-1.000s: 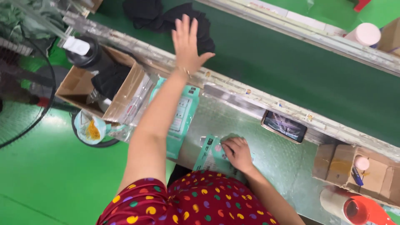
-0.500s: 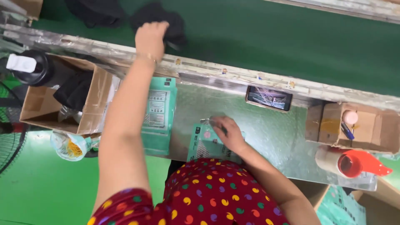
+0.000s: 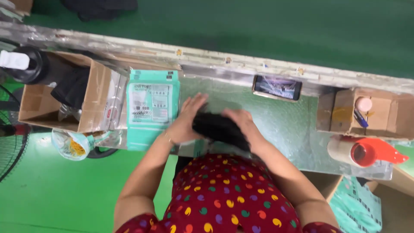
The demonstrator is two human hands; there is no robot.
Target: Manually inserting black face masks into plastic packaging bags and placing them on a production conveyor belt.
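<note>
A bundle of black cloth (image 3: 217,127) lies on the silvery metal worktable (image 3: 276,129) right in front of me. My left hand (image 3: 187,118) presses on its left side with fingers spread. The bundle's right side is held by my right hand (image 3: 241,123). A stack of teal flat packaging bags (image 3: 150,105) lies just left of my left hand. More black cloth (image 3: 101,6) sits on the green conveyor belt (image 3: 258,30) at the far left.
A phone (image 3: 277,87) leans at the table's back rail. A cardboard box (image 3: 64,99) with a dark bottle (image 3: 28,64) stands at left. At right are a small box (image 3: 371,112) with pens and a tape roll on a red dispenser (image 3: 366,151). A fan (image 3: 10,142) stands far left.
My left arm pulled back from the conveyor, bringing the black cloth onto the table. My right hand left the teal bag and now grips the cloth too.
</note>
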